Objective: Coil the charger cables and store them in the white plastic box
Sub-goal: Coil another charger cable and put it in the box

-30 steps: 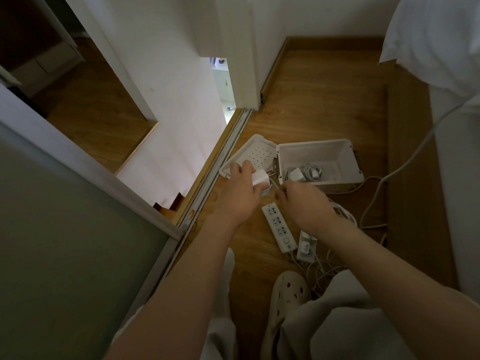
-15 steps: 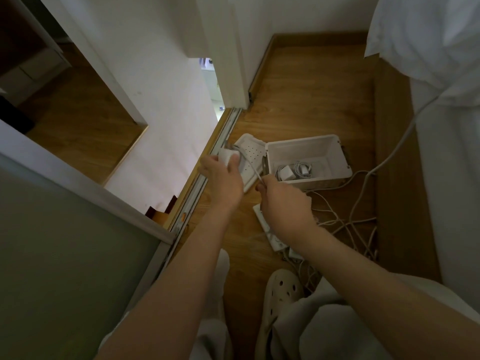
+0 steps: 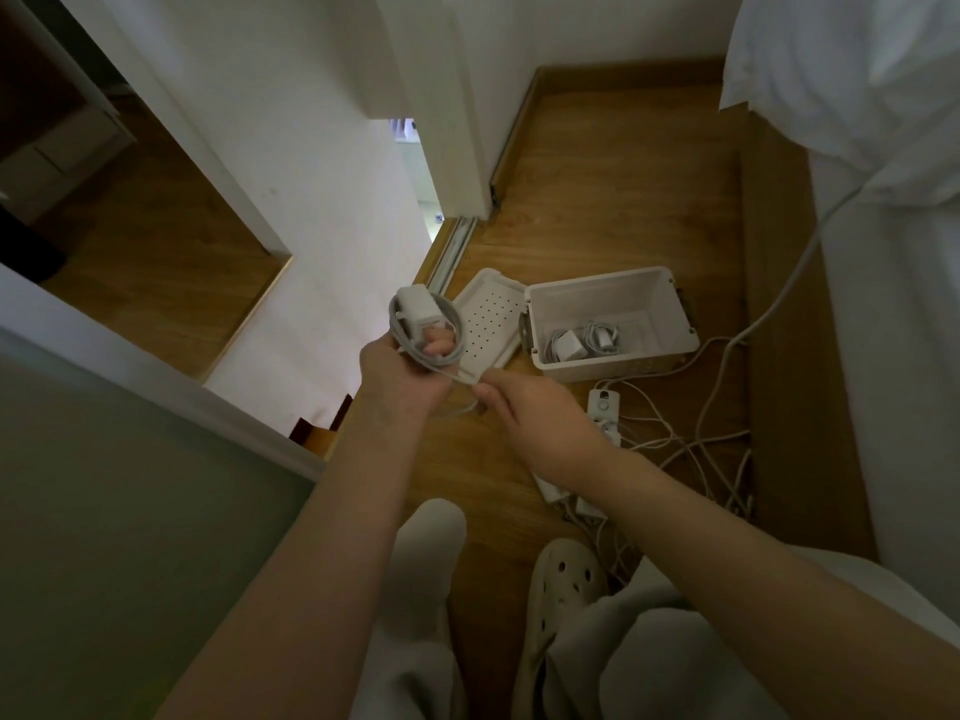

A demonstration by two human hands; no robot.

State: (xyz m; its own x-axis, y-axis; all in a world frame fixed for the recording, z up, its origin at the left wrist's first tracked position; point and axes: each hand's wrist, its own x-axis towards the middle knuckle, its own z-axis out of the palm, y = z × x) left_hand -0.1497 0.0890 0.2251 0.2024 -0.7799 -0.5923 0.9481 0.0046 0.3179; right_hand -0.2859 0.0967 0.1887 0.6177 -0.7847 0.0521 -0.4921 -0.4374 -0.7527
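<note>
My left hand (image 3: 400, 371) grips a white charger block (image 3: 418, 308) with its cable (image 3: 410, 345) looped round the block and my fingers. Just to the right, my right hand (image 3: 530, 413) pinches the loose end of that cable below the coil. The white plastic box (image 3: 670, 304) stands open on the wooden floor, right of my hands. Two coiled chargers (image 3: 582, 341) lie inside it. Its perforated lid (image 3: 491, 319) leans against the box's left side.
A white power strip (image 3: 602, 413) lies on the floor below the box, with several loose white cables (image 3: 696, 444) tangled to its right. A sliding-door track (image 3: 457, 246) and a step down lie to the left. White bedding (image 3: 857, 96) hangs at right. My shoe (image 3: 566, 579) is at the bottom.
My left hand has lifted the charger block up and left while the cable has wound into loops round it. My right hand followed, feeding the cable end. The view shifted slightly.
</note>
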